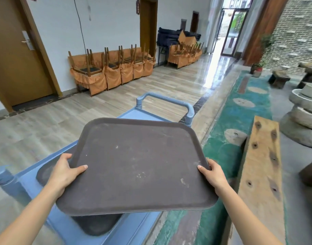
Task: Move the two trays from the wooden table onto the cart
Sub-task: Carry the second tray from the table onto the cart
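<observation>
Blue cart [144,225] at lower left, one dark tray [96,225] already lying flat in its top well, only its near and left edges showing. Left hand [64,171] clamps the left rim of the second tray [139,163], thumb on top, fingers wrapped under. That tray is held in the air above the cart, roughly level, skewed relative to the tray below and overhanging the cart's right edge. Right hand [214,175] grips the right rim the same way, thumb on top. Step in hand, as I judge it: set this tray on the first. To do it well: shift left and rotate until the edges line up, keep it level, lower the far edge clear of the cart handle [166,100], release only once seated. Wooden desk [261,174] at right, plank bare.
</observation>
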